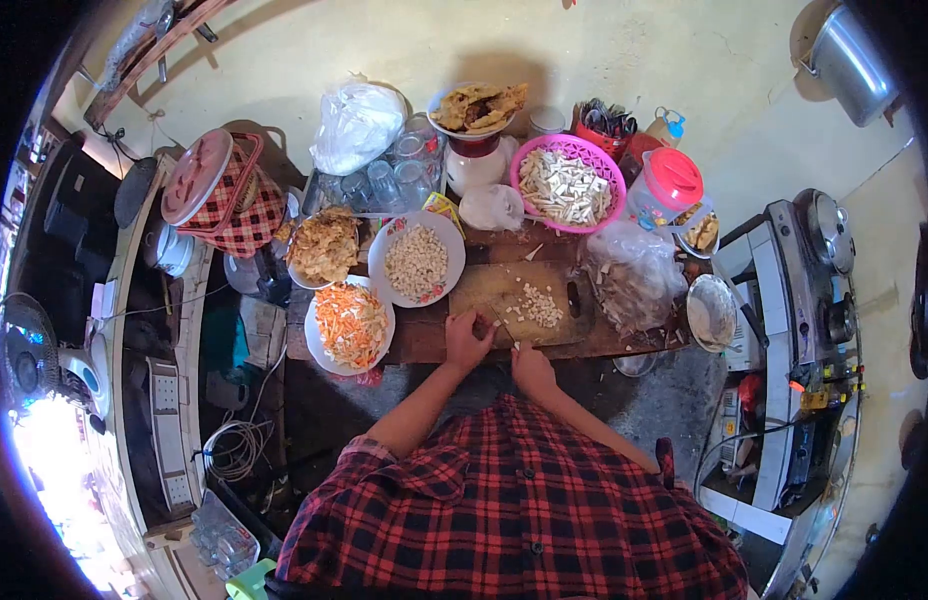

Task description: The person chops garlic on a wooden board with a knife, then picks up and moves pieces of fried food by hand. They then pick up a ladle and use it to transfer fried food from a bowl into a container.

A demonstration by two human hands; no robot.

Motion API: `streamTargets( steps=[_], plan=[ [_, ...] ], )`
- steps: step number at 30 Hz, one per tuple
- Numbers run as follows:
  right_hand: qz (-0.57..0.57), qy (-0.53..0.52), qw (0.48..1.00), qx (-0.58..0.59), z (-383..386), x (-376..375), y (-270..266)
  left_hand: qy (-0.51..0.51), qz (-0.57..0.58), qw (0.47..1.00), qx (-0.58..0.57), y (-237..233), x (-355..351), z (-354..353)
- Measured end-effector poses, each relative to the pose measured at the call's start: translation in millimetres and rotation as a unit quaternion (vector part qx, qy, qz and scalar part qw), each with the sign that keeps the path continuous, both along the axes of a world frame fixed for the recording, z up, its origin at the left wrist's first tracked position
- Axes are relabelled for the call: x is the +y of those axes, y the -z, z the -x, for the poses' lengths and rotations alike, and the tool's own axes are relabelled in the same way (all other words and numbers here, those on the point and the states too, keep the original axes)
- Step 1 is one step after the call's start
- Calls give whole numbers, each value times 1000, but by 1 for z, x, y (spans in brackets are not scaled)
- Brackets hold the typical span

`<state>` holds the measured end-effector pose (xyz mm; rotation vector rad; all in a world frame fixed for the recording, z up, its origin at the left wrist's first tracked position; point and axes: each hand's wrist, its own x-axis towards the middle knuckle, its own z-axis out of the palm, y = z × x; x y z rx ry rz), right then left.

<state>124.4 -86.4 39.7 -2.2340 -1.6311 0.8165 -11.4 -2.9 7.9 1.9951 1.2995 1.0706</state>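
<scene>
My right hand (533, 371) is closed around a knife (516, 346) at the near edge of the wooden cutting board (479, 283); its blade is hard to see. Just to the left, my left hand (467, 341) has its fingers pinched together over the board's edge, close to the blade. Whatever they hold is too small to make out. Small diced white pieces (541, 306) lie on the board near its handle hole. A plate of similar white cubes (416, 262) stands left of the board. Behind it, a pink basket (618, 190) holds longer white pieces.
Shredded carrot and white vegetable (351, 325) fill a plate at the left, beside fried food (324, 246). Glasses (386, 184) stand on a tray behind. A plastic bag (634, 280) and a bowl (712, 313) sit right of the board. A stove (799, 270) stands farther right.
</scene>
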Motion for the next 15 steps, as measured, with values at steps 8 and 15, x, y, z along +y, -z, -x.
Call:
streamTargets(
  steps=[8,15],
  plan=[
    [-24,4,999,22,0,-6,3,-3,0,1000,17,-6,-1,1],
    [14,-3,1000,23,2,-3,-5,2,-16,1000,-1,4,2,3]
  ],
)
